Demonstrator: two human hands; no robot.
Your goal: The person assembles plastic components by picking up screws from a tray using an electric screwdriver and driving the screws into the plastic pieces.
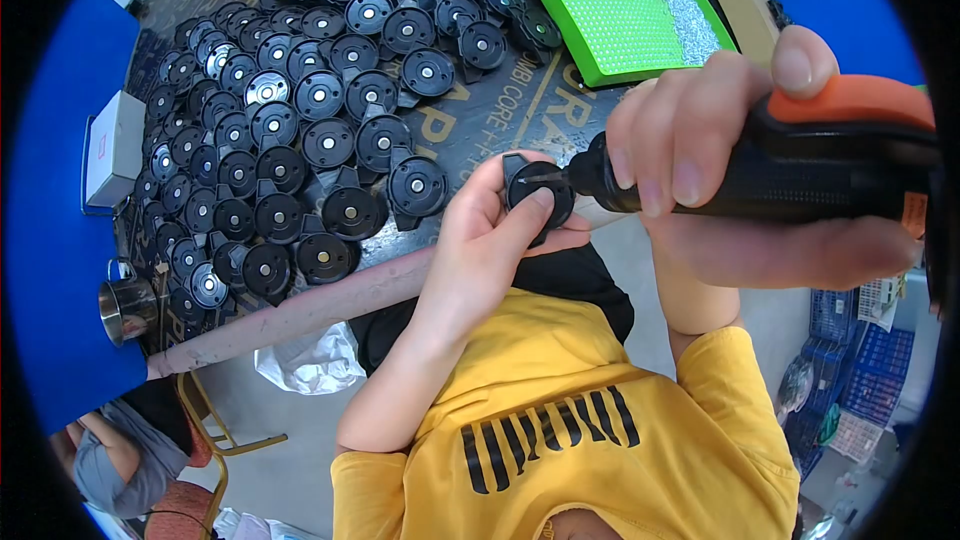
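My left hand [490,230] grips a round black plastic part [537,202] with a short tab, thumb across its face, near the table's front edge. In my right hand [700,140] is a black and orange electric screwdriver [800,165], fingers wrapped round its body. Its bit points left and meets the face of the black part, or is very close to it; whether a screw sits under the tip I cannot make out. Many similar black discs [327,143] with silvery centres lie spread and overlapping on the table left of my hands.
A green tray [590,60] with small silvery screws [685,25] at one end stands at the back right, beside a cardboard box [748,18]. A white box [115,152] and a metal cup [127,308] are at the left edge. Another person [130,450] sits at lower left.
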